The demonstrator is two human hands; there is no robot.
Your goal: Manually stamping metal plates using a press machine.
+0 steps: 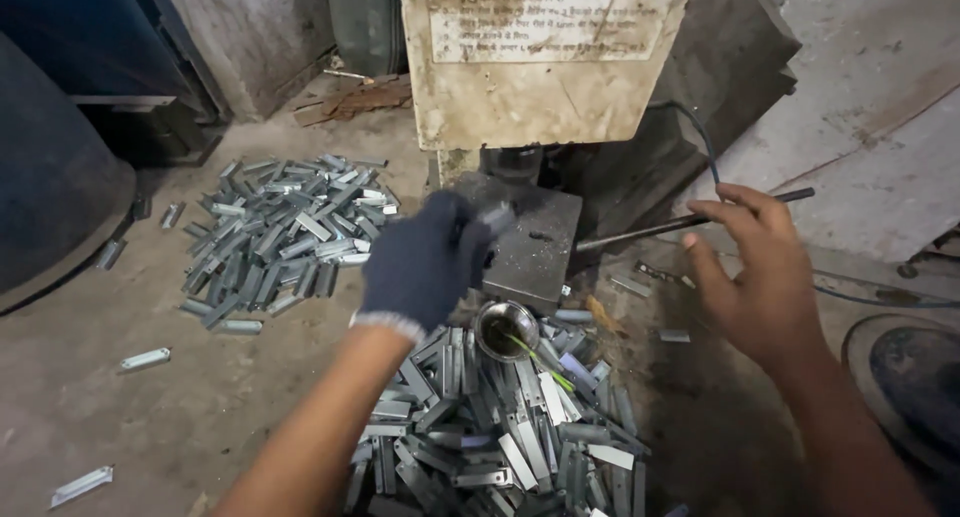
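the left hand [425, 262], in a dark knitted glove with a pale cuff, was curled with its fingers closed on a small grey metal piece [497, 216], holding it over the near left corner of the flat steel block [530, 242] of the press. the piece was blurred and mostly covered by the glove, so its shape was hard to make out. the bare right hand [755, 272] was spread open, fingers loose, with its fingertips at a dark metal rod [690, 220] that ran from the block out to the right; whether they touched the rod could not be told. just below the gloved fingers stood a small round tin [507, 329] with dark liquid and a green stick in it. under it lay a heap of flat, dull silvery metal strips [500, 432], cut off by the lower edge. a second heap [285, 237] lay on the dusty floor, well left of the gloved hand.
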